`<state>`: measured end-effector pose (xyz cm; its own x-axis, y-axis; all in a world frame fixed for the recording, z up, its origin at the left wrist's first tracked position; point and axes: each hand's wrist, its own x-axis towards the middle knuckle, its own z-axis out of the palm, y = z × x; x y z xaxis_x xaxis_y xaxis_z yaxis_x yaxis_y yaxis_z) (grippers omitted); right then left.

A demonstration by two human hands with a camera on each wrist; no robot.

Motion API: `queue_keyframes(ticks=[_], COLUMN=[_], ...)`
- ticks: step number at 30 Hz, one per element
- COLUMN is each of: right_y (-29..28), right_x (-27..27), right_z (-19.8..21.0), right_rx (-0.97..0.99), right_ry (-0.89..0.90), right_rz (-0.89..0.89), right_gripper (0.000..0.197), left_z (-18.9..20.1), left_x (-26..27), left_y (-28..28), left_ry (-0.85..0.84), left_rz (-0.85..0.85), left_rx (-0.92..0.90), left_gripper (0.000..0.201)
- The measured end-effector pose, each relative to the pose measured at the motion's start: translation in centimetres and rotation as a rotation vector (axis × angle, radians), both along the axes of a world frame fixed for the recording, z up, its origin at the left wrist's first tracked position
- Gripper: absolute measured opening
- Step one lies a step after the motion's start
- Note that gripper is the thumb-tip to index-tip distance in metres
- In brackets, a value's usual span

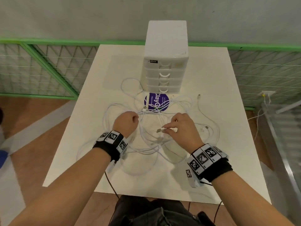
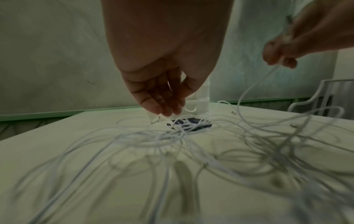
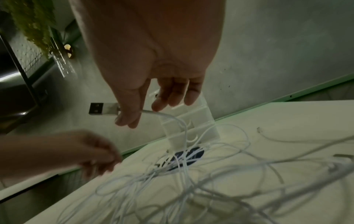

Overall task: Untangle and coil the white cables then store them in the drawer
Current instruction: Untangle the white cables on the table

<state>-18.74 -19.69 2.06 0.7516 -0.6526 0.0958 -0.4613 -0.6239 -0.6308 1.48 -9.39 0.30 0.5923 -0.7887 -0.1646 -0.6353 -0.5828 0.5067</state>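
A loose tangle of thin white cables sprawls over the middle of the white rectangular table, its loops crossing one another and running across a round purple sticker with white lettering that lies flat just in front of a white plastic four-drawer desktop cabinet. All four drawers of that cabinet sit closed, and no cable is inside. The right hand hovers above the tangle and pinches the white plug body of a USB connector between thumb and forefinger, the metal end pointing toward the left hand, while its cable droops from the pinch down into the pile; the other fingers hang loosely. The left hand is held low over the far left part of the tangle, its fingers pointing downward and only loosely bent; their tips are close to a small plug on the table, and whether they grip a strand cannot be told. One cable end lies apart to the right of the sticker.
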Motion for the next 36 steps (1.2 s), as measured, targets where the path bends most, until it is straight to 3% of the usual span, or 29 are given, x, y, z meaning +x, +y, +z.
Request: queue_keyframes(ticks=[2, 6, 11, 15, 18, 22, 27, 33, 36], right_y=[0.7, 0.1, -1.9, -3.9, -4.4, -3.8, -3.9, -4.5, -4.9], right_x=[0.1, -0.8, -2.0, -3.0, -4.4, -5.1, -5.1, -5.1, -5.9], right_z=[-0.6, -0.7, 0.1, -1.3, -2.6, -4.4, -5.3, -4.7, -4.2], right_rx=[0.023, 0.077, 0.229, 0.331, 0.410, 0.417, 0.379, 0.426, 0.388], right_ry=[0.036, 0.075, 0.069, 0.044, 0.153, 0.400, 0.472, 0.539, 0.688], right_rz=[0.040, -0.050, -0.304, -0.689, -0.854, -0.846, -0.779, -0.822, -0.747], right_gripper=[0.014, 0.019, 0.025, 0.021, 0.022, 0.024, 0.032, 0.038, 0.031], left_z=[-0.6, -2.7, -3.3, -1.6, 0.2, 2.2, 2.8, 1.5, 0.4], left_x=[0.7, 0.6, 1.0, 1.6, 1.9, 2.3, 2.8, 2.7, 2.7], left_y=[-2.8, -5.0, -4.7, -4.5, -4.5, -4.3, -2.1, 1.7, 3.2], left_ry=[0.029, 0.052, 0.060, 0.092, 0.167, 0.184, 0.201, 0.242, 0.299], left_rz=[-0.054, -0.212, -0.140, -0.120, -0.075, -0.071, -0.123, -0.065, -0.003], left_rx=[0.078, 0.445, 0.278, 0.202, 0.110, -0.013, 0.005, 0.109, 0.077], left_gripper=[0.028, 0.052, 0.032, 0.031, 0.027, 0.004, 0.051, 0.050, 0.045])
